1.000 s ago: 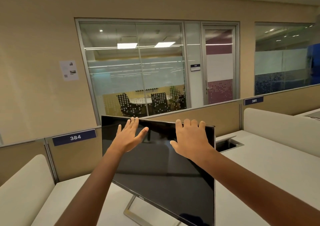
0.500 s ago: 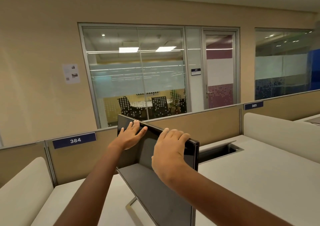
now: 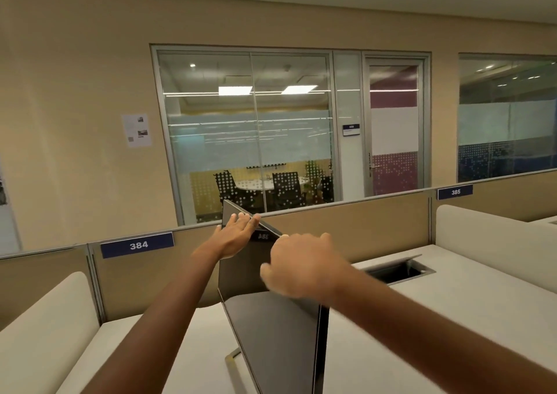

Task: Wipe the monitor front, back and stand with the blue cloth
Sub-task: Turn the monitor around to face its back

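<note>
- Step, as judged: turning the monitor [image 3: 271, 333] to reach its back; no wiping yet.
- It stands at 6 o'clock on the bench [image 3: 452, 318], nearly edge-on, with the stand [image 3: 233, 360] at 7 o'clock.
- The left hand [image 3: 233, 237] has its fingers straight, flat on the far top corner.
- The right hand [image 3: 301, 265] is at the near top corner; it is blurred, so its grip cannot be told.
- The blue cloth is not in view; the next move calls for fetching it.

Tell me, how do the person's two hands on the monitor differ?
The left hand lies flat with straight fingers against the monitor near its far top corner; the right hand curls over the top edge nearer the camera. The left hand looks sharp, the right hand blurred. Both touch the monitor.
</note>
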A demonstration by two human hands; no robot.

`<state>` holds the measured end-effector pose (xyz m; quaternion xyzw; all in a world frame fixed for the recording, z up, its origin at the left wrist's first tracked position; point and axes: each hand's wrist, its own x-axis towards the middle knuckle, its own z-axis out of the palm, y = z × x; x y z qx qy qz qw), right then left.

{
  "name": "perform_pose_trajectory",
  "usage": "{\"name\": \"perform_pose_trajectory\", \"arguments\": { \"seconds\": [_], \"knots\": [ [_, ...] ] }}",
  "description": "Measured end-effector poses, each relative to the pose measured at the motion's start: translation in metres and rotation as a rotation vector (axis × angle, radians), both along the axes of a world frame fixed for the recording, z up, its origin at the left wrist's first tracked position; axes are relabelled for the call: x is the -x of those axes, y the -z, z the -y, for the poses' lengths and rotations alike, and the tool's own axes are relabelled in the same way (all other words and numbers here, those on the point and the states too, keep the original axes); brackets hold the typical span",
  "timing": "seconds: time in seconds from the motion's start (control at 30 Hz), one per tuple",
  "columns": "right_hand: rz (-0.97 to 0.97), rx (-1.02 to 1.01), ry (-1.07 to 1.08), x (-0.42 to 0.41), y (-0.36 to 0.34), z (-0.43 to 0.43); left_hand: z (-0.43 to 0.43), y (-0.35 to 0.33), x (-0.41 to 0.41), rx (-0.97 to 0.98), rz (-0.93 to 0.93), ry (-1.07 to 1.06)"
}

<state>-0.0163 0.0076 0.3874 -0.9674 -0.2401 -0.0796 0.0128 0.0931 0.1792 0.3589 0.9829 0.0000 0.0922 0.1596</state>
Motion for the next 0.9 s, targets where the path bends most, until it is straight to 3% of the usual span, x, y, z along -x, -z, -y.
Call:
{"name": "perform_pose_trajectory", "arguments": {
  "seconds": [0.1,0.33,0.47,0.7,0.9],
  "knots": [
    [-0.201,-0.228,-0.136,-0.022,-0.026,0.019,0.009,-0.003,-0.001,0.038,-0.003,-0.017],
    [-0.066,-0.405,-0.354,-0.117,-0.022,0.017,0.029,-0.013,0.0,-0.005,-0.111,-0.071],
    [-0.046,-0.352,-0.449,-0.155,-0.005,-0.004,0.04,-0.019,0.005,-0.015,-0.182,-0.081],
    [-0.14,-0.329,-0.585,-0.201,0.015,-0.044,0.052,-0.015,0.013,0.072,-0.113,-0.118],
    [0.025,-0.268,-0.603,-0.23,0.031,-0.063,0.06,-0.017,0.022,0.171,-0.111,-0.127]
  ]
}}
